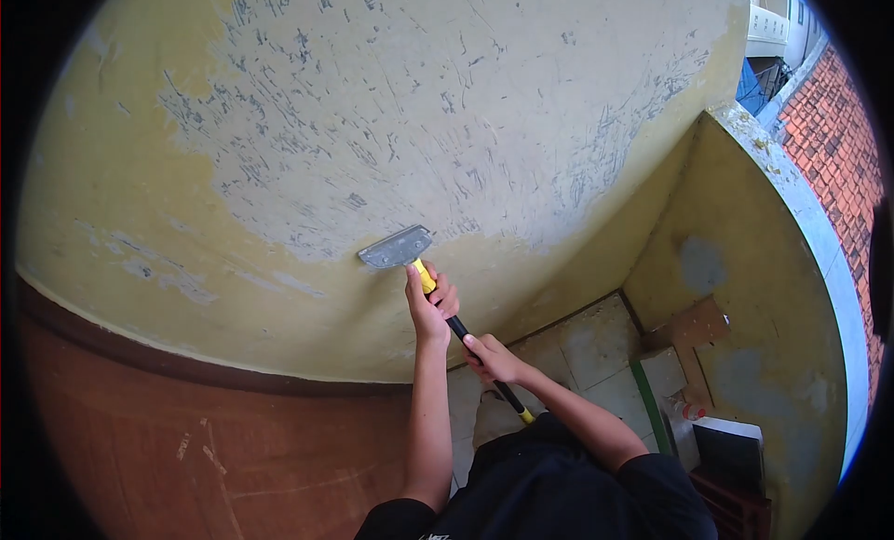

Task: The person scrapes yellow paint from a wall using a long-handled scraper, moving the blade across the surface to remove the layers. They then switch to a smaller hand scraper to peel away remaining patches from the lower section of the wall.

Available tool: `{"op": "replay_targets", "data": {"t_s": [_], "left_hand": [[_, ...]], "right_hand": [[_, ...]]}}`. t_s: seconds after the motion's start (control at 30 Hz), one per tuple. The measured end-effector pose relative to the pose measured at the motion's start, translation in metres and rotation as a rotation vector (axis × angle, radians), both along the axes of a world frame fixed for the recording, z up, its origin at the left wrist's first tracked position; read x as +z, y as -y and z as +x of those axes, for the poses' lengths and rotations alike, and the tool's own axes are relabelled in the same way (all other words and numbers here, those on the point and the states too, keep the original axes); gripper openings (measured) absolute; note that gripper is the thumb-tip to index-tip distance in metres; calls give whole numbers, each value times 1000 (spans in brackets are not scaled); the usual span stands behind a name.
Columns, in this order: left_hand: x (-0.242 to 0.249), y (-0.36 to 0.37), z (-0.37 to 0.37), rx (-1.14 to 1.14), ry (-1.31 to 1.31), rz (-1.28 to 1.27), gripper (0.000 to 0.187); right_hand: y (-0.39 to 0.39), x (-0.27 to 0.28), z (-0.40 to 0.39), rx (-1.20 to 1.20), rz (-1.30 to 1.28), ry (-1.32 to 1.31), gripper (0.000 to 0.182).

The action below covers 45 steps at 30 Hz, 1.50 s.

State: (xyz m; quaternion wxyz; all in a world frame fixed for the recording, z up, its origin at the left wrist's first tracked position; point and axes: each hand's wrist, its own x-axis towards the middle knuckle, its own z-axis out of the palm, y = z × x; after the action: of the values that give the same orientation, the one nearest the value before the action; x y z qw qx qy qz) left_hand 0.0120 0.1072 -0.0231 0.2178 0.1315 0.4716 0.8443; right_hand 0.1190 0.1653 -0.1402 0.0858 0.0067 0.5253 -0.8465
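A long-handled scraper [456,326] with a wide grey metal head and a black-and-yellow shaft slants up from my body to the wall. Its blade lies at the lower edge of the scraped patch on the yellow wall [186,289]. Close below the head, my left hand [433,303] is wrapped round the yellow and black part of the shaft. My right hand [494,358] grips the black shaft lower down, nearer my body. Bare pale plaster with many dark scratch marks shows above the blade, ringed by remaining yellow paint.
A reddish-brown surface [270,447] fills the lower left beside the wall. Pale floor tiles [596,344] lie under me. At right stand a low yellow parapet [745,289], a cardboard piece [698,324], a plastic bottle [689,411] and a dark box [731,452]. Roof tiles [838,121] show beyond.
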Motion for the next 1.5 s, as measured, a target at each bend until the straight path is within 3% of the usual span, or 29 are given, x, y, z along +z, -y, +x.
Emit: {"op": "replay_targets", "data": {"t_s": [0.33, 0.63, 0.97, 1.27, 1.5], "left_hand": [[-8, -22, -4, 14, -32, -30, 45], [-11, -23, 2, -28, 21, -71, 46], [-21, -55, 19, -40, 23, -187, 47], [-16, -59, 26, 7, -17, -276, 48], [-14, -60, 28, 4, -37, -275, 48]], "right_hand": [[-26, -14, -9, -104, 188, -99, 58], [-26, -10, 8, 32, -90, 2, 56], [-33, -17, 30, -145, -109, 32, 57], [-38, -24, 31, 86, -397, 6, 59], [-39, -25, 32, 92, -398, -8, 59]]}}
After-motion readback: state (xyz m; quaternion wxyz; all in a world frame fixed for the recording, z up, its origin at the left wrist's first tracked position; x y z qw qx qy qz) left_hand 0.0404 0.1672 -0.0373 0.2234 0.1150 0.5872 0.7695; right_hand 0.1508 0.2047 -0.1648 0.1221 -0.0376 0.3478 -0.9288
